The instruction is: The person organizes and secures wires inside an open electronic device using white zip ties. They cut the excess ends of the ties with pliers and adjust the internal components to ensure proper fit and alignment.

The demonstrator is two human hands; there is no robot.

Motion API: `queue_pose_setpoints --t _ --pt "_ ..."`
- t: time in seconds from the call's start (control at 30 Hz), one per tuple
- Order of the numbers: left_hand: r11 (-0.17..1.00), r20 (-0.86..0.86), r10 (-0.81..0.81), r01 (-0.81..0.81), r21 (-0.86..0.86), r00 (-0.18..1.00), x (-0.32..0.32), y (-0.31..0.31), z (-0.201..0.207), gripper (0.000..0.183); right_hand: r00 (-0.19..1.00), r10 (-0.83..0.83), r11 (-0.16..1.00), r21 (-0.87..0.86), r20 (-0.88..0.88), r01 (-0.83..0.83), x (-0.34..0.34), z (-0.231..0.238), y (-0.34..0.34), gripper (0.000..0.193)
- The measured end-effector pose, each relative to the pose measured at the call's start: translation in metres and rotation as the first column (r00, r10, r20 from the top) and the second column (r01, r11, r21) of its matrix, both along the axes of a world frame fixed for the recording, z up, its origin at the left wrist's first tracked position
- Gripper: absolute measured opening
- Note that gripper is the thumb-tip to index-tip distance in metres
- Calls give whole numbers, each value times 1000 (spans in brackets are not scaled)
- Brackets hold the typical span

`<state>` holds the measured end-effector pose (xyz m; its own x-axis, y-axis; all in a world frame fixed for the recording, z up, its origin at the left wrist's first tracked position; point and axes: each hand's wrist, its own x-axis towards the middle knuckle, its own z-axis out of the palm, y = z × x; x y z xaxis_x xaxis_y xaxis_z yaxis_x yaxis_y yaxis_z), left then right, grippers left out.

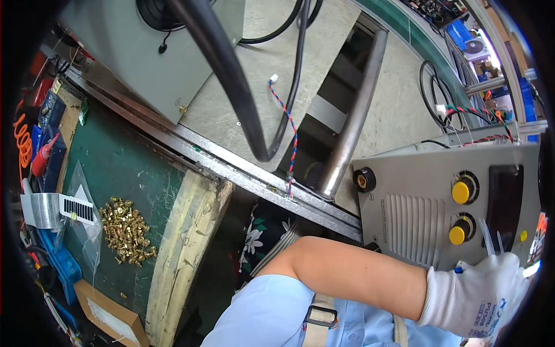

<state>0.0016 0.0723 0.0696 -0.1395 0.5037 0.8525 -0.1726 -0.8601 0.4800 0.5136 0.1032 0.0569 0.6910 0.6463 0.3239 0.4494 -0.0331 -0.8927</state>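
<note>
My left arm bends across the body toward the right, and its hand point(477, 298) wears a white knitted glove. The fingers are curled, partly hidden at the dark rim of the picture. Thin clear-white strips that look like cable ties point(489, 236) stick up out of the grip. Just beyond the glove stands a grey welding machine point(376, 173) with two yellow knobs point(461, 192), a dark display window point(504, 199), a louvred vent and a black round socket point(363, 180). Wires with a white plug point(441, 109) rise at its top. My right hand is out of view.
A metal roller point(357, 110) and a steel rail point(243, 171) cross the line. A larger grey cabinet point(156, 63) with a thick black cable point(231, 81) stands at upper left. Brass screws point(125, 230) lie heaped on the green bench point(110, 165). A twisted red-blue wire point(293, 130) hangs over the rail.
</note>
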Motion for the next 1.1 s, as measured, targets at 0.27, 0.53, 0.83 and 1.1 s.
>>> queue_pose_setpoints --t 0.27,0.53,0.83,1.1 --pt "993 -291 -28 60 104 956 -22 0 -18 29 1000 19 997 73 11 -19 -3 -9 5 58" --pt "649 -89 337 -300 -699 937 -180 -2 -135 23 995 8 991 130 101 -21 12 -9 48 60" --pt "335 -893 -85 -832 -443 441 -190 21 -164 40 998 -16 979 201 54 5 -5 -1 136 64" --pt "260 655 -142 666 -699 742 -190 14 -158 15 962 203 840 538 -183 -75 7 -22 165 51"
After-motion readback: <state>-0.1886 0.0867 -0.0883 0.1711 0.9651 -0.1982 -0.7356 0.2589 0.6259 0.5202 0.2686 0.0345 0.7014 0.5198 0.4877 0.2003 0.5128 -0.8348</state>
